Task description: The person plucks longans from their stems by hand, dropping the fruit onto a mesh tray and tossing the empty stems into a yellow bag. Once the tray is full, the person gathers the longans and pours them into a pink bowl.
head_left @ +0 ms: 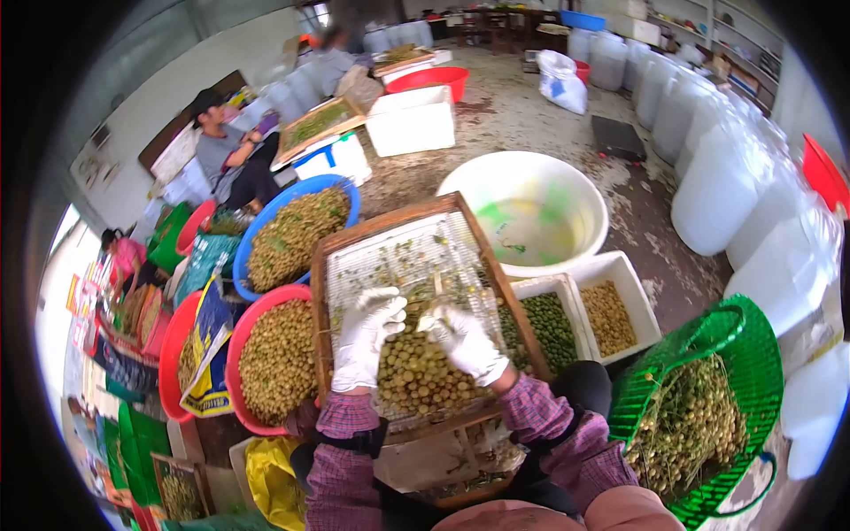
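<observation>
A wooden-framed mesh tray [521,305] lies across the lap, with a heap of round yellow-green fruits [421,372] at its near part and loose stems and bits farther up. My left hand [367,332], in a white glove, is over the left side of the heap, fingers bent together; what they hold, if anything, is too small to name. My right hand [465,341], also gloved, is just right of it above the fruits, its thumb and fingers pinched together near thin stems. The two hands are close but apart.
Fruit-filled pink basin [276,358] and blue basin [297,234] stand left. A white tub [580,212], foam boxes [639,305] of fruit and a green basket [766,372] are beyond and right. Plastic-wrapped barrels [717,195] line the right. Several people sit left and behind.
</observation>
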The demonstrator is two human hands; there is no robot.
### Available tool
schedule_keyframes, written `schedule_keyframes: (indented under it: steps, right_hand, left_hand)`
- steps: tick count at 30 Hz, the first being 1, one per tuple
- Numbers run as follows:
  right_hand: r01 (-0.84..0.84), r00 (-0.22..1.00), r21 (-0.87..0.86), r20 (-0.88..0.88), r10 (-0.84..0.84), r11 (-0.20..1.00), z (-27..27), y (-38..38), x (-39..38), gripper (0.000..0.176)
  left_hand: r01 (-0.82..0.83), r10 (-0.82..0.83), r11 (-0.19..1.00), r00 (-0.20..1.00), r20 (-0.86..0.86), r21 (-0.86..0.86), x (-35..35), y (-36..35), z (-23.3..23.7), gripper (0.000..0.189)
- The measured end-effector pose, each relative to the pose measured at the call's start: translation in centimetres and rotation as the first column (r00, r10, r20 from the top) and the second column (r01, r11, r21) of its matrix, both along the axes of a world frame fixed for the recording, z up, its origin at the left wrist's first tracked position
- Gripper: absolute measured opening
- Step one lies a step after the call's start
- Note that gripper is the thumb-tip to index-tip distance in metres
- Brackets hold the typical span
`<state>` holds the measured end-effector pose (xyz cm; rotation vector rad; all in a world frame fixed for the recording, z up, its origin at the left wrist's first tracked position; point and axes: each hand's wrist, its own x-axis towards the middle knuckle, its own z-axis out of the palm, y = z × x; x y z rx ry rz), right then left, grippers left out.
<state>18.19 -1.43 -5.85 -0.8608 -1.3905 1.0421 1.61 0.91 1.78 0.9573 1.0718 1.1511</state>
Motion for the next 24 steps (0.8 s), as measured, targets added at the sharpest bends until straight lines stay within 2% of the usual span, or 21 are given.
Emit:
schedule_keyframes:
  steps: [1,2,4,5,6,8,9,10,12,13,14,15,16,18,19,20,22,24]
  right_hand:
    - [0.023,0.997,0.036,0.070,-0.026,0.999,0.7,-0.6,0.3,0.023]
    - [0.039,0.989,0.069,0.138,-0.048,0.997,2.0,-1.5,0.5,0.024]
    - [0.125,0.990,0.242,0.036,-0.137,0.962,3.9,-2.8,0.7,0.008]
    - [0.106,0.986,0.256,0.098,-0.135,0.961,4.0,-2.9,1.2,0.008]
    - [0.129,0.982,0.285,0.099,-0.163,0.950,4.2,-2.9,1.6,0.008]
    - [0.165,0.972,0.345,0.099,-0.211,0.924,4.8,-3.1,2.2,0.009]
    - [0.207,0.961,0.371,0.097,-0.259,0.905,5.5,-3.0,2.5,0.010]
    - [0.215,0.968,0.311,0.059,-0.245,0.926,5.0,-2.7,2.7,0.010]
    - [0.202,0.979,0.182,-0.024,-0.201,0.962,3.6,-2.0,2.6,0.010]
    - [0.234,0.965,0.291,0.050,-0.259,0.928,4.9,-2.2,3.3,0.011]
    - [0.239,0.970,0.141,-0.085,-0.228,0.961,2.6,-1.3,2.5,0.014]
    - [0.162,0.977,0.017,-0.142,-0.158,0.987,2.9,-1.5,2.6,0.013]
    - [0.074,0.975,-0.102,-0.200,-0.094,0.992,3.3,-1.5,2.9,0.013]
    - [0.032,0.946,-0.137,-0.315,-0.074,0.990,3.5,-0.9,2.4,0.016]
    - [-0.060,0.886,-0.143,-0.464,-0.013,0.988,4.5,-1.1,2.0,0.015]
    - [-0.040,0.901,-0.132,-0.434,-0.022,0.990,3.7,-0.5,1.7,0.013]
    - [-0.079,0.886,-0.150,-0.463,0.001,0.986,4.0,0.0,0.9,0.013]
    - [-0.096,0.921,-0.168,-0.388,0.024,0.981,4.8,0.4,0.4,0.013]
  left_hand:
    - [0.068,-0.066,0.997,0.996,-0.058,0.022,0.9,0.4,0.9,0.019]
    - [0.093,-0.084,0.995,0.973,-0.217,0.033,2.6,0.9,1.9,0.019]
    - [0.267,-0.249,0.964,0.916,-0.314,0.015,6.0,1.8,3.1,0.019]
    - [0.328,-0.325,0.944,0.918,-0.228,-0.025,7.4,2.4,2.9,0.019]
    - [0.450,-0.422,0.893,0.834,-0.356,-0.005,8.8,2.3,3.9,0.030]
    - [0.615,-0.583,0.787,0.767,-0.269,0.047,10.4,2.9,3.2,0.040]
    - [0.690,-0.676,0.712,0.724,-0.139,0.131,10.0,3.9,1.5,0.047]
    - [0.610,-0.614,0.788,0.772,0.164,0.080,9.9,3.3,0.8,0.051]
    - [0.563,-0.551,0.825,0.821,-0.146,0.052,8.9,6.5,-2.9,0.048]
    - [0.574,-0.549,0.810,0.815,-0.186,0.121,7.2,5.9,-3.1,0.045]
    - [0.550,-0.529,0.828,0.831,-0.172,0.108,5.3,4.8,-3.4,0.043]
    - [0.525,-0.508,0.846,0.847,-0.158,0.096,3.7,3.2,-2.4,0.042]
    - [0.658,-0.627,0.753,0.707,-0.327,-0.021,2.1,2.7,-1.4,0.058]
    - [0.562,-0.608,0.794,0.725,-0.322,-0.233,0.5,-0.5,1.9,0.057]
    - [0.596,-0.620,0.781,0.708,-0.339,-0.184,-0.4,-0.6,1.4,0.052]
    - [0.636,-0.616,0.766,0.680,-0.396,-0.099,-1.2,-0.7,0.3,0.051]
    - [0.576,-0.568,0.814,0.760,-0.316,-0.078,-0.9,-2.3,0.9,0.048]
    - [0.454,-0.438,0.891,0.860,-0.261,0.004,0.0,-2.8,0.2,0.042]
